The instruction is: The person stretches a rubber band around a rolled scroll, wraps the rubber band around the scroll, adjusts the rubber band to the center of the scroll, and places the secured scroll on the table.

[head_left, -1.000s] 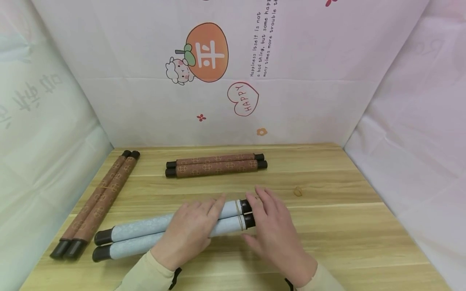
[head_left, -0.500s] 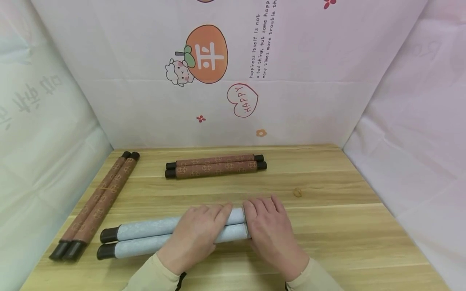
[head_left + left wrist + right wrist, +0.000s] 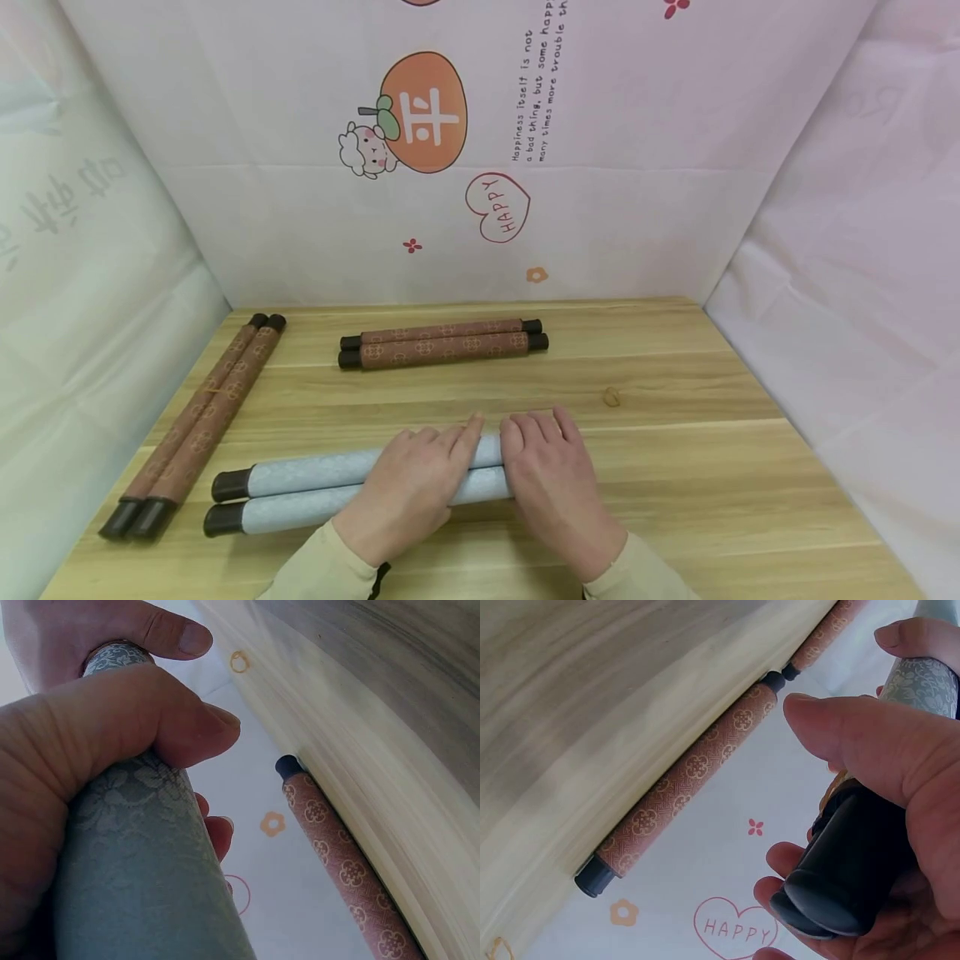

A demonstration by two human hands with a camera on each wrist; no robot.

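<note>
Two light blue patterned scrolls (image 3: 303, 504) with black end knobs lie side by side above the table, slightly slanted. My left hand (image 3: 412, 487) grips both around the middle, its thumb lying across the near roll in the left wrist view. At their right end my right hand (image 3: 553, 487) holds the scrolls, fingers curled over them. The right wrist view shows the black knobs (image 3: 847, 862) between its thumb and fingers. Beside the knobs a tan rubber band (image 3: 832, 791) is partly visible; in the head view the hand hides it.
A pair of brown patterned scrolls (image 3: 442, 344) lies at the back of the wooden table (image 3: 712, 467). Another brown pair (image 3: 202, 425), bound by a rubber band, lies along the left edge. A loose rubber band (image 3: 611, 397) is at the right. White printed cloth (image 3: 615, 225) encloses the table.
My right hand has moved from the tip of the black knobs to curl over the right end, covering knobs and band. The blue scrolls have shifted slightly right.
</note>
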